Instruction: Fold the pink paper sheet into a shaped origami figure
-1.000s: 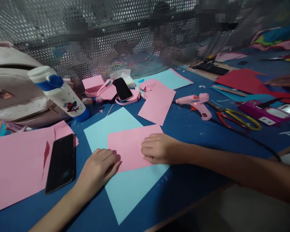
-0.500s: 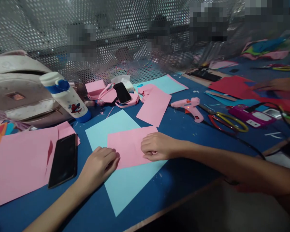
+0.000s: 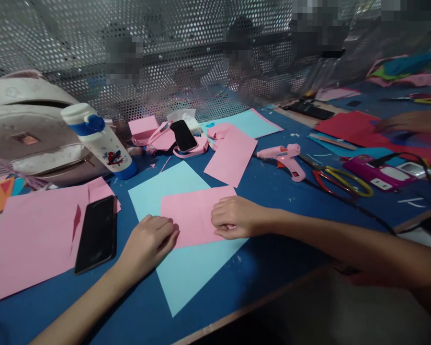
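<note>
Both hands are pressing down on the pink paper [image 3: 196, 215]. The left hand [image 3: 149, 239] is lying flat, grip apart; the right hand [image 3: 233, 216] is curling, grip together on the paper's edge.

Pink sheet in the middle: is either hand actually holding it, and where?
Neither grips it. The left hand presses flat on the pink sheet's lower left corner; the right hand rests curled on its right edge. It lies on the light blue sheet.
</note>
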Action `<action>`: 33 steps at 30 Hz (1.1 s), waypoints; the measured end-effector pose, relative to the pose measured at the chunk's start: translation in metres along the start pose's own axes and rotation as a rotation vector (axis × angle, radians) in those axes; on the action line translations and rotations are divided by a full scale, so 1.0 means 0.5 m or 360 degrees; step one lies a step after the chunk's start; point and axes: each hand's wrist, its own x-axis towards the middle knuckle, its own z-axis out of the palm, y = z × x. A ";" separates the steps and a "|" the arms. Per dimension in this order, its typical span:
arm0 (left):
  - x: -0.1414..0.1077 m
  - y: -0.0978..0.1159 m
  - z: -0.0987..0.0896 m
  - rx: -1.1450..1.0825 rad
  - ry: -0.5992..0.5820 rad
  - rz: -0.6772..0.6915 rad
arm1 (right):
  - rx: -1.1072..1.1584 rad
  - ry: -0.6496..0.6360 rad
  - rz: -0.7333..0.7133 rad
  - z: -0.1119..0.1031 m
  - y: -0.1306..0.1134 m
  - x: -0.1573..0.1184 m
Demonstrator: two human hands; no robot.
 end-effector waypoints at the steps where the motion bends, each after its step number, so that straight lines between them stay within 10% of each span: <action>1: 0.000 0.000 0.000 0.0000 -0.0002 0.0000 | 0.0003 -0.0007 0.0000 -0.001 0.000 0.000; 33: -0.009 -0.004 -0.012 0.0035 -0.0032 0.0034 | -0.0103 -0.0051 0.0017 0.008 -0.017 0.023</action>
